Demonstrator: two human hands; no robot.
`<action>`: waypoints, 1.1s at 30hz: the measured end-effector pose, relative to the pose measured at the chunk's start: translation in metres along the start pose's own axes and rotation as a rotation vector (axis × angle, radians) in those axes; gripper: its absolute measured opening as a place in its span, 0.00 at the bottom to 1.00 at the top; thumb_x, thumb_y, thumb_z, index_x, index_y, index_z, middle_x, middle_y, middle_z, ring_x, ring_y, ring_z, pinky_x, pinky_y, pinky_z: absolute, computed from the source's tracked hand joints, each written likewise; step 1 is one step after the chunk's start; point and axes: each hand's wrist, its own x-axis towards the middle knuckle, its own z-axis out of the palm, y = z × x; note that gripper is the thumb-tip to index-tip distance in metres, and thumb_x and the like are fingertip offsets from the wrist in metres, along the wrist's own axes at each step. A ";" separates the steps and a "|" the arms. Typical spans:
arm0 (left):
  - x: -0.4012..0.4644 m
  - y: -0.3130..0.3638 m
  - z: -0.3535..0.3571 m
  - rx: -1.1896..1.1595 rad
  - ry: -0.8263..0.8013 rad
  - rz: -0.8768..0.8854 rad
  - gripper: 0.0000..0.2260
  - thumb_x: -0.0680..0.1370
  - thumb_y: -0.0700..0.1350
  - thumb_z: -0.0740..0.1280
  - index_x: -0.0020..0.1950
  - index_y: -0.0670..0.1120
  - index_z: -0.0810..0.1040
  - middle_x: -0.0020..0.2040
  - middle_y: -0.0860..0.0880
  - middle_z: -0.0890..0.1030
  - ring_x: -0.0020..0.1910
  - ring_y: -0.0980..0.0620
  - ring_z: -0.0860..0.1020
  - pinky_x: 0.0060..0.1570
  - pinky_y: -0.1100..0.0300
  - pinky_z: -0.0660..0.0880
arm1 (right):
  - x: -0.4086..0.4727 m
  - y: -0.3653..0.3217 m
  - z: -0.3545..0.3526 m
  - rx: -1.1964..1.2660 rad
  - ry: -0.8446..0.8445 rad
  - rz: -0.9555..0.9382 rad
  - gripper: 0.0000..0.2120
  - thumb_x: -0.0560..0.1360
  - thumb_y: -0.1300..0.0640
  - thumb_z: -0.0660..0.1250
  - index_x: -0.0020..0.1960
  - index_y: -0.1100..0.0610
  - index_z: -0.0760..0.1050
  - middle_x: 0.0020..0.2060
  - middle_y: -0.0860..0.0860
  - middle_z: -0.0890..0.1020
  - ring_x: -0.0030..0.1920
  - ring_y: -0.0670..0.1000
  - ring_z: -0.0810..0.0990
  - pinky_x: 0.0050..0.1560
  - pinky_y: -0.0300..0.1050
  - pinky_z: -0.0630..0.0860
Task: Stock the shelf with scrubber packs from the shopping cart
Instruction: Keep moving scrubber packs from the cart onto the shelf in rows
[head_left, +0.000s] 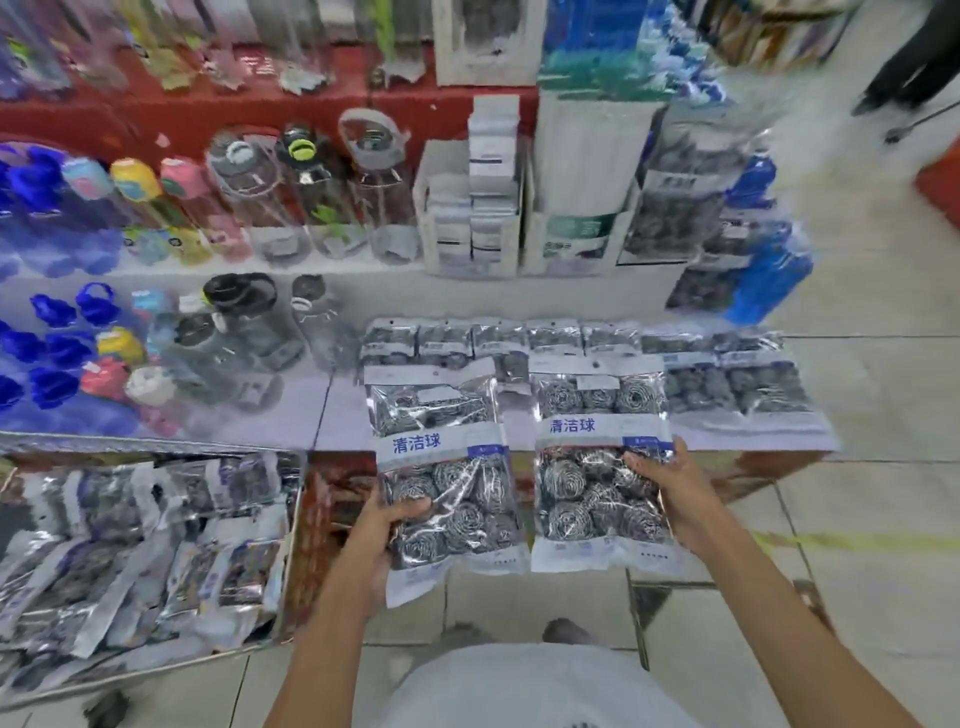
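Note:
My left hand (382, 535) grips the lower left of a clear scrubber pack (447, 467) full of steel wool balls. A second scrubber pack (597, 462) is held at its right edge by my right hand (670, 493). Both packs hang side by side just in front of the low shelf (337, 410), their tops over its front edge. Several scrubber packs (727, 384) lie in a row at the back and right of that shelf. The shopping cart (140, 551) at lower left holds a heap of more packs.
Water bottles (249, 338) and blue-lidded bottles (52, 353) fill the shelf's left part and the tier above. White boxes (478, 208) and more cleaning goods stand on the upper tier. A person's legs (909, 57) are at the top right on the tiled floor.

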 end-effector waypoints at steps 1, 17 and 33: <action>-0.001 -0.008 0.021 -0.002 -0.014 -0.023 0.32 0.65 0.34 0.79 0.67 0.49 0.76 0.60 0.42 0.85 0.54 0.42 0.84 0.52 0.46 0.81 | -0.003 -0.002 -0.023 0.000 0.017 -0.006 0.46 0.71 0.60 0.78 0.81 0.49 0.57 0.68 0.50 0.72 0.77 0.57 0.62 0.76 0.62 0.54; 0.039 -0.080 0.281 0.132 -0.136 -0.145 0.51 0.61 0.39 0.83 0.80 0.46 0.62 0.69 0.39 0.76 0.66 0.39 0.74 0.61 0.46 0.73 | 0.035 -0.035 -0.298 0.034 0.226 0.005 0.42 0.58 0.47 0.86 0.69 0.42 0.74 0.63 0.49 0.83 0.68 0.58 0.76 0.72 0.65 0.68; 0.177 -0.083 0.471 0.162 -0.222 -0.310 0.25 0.70 0.32 0.76 0.64 0.49 0.76 0.50 0.44 0.88 0.48 0.42 0.86 0.45 0.47 0.84 | 0.220 -0.120 -0.405 -0.132 0.285 0.131 0.33 0.68 0.56 0.80 0.70 0.48 0.72 0.62 0.50 0.82 0.64 0.54 0.75 0.53 0.50 0.71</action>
